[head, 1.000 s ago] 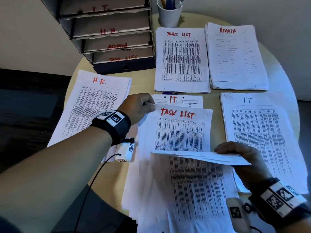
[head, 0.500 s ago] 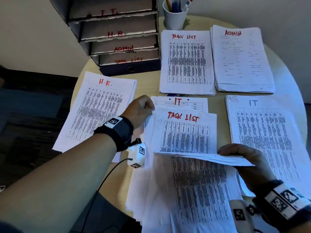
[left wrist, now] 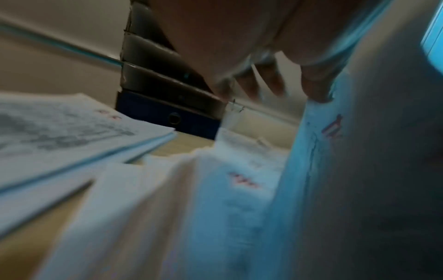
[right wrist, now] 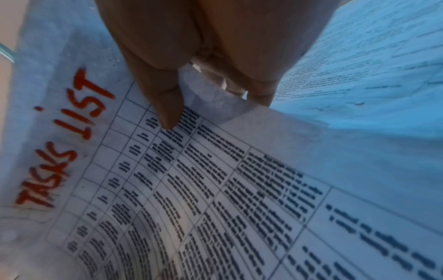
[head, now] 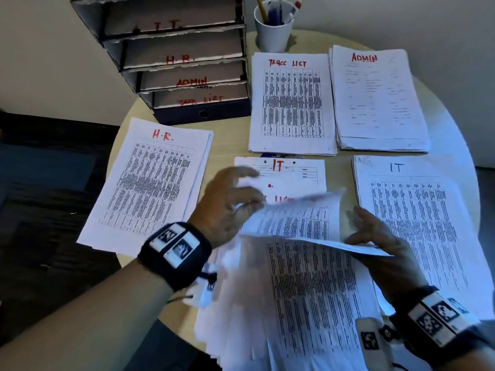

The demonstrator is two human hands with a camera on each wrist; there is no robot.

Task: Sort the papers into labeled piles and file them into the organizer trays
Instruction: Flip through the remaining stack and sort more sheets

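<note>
Right hand [head: 380, 236] is pinching the raised task list sheet [head: 300, 220] by its edge (thumb on top). Left hand [head: 230, 204] is at the sheet's other edge, too blurry to tell its grip.

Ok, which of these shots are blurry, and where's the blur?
Head view: motion blur on the left hand and the lifted sheet; the sorted piles stay sharp. Left wrist view: smeared nearly throughout. Right wrist view: sharp on the Tasks List sheet, with a blue cast.

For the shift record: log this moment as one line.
stage: sorting | right hand: pinches Tasks List sheet, lifted | left hand: at its far edge, blurred | trays: no sorted piles filed yet
</note>
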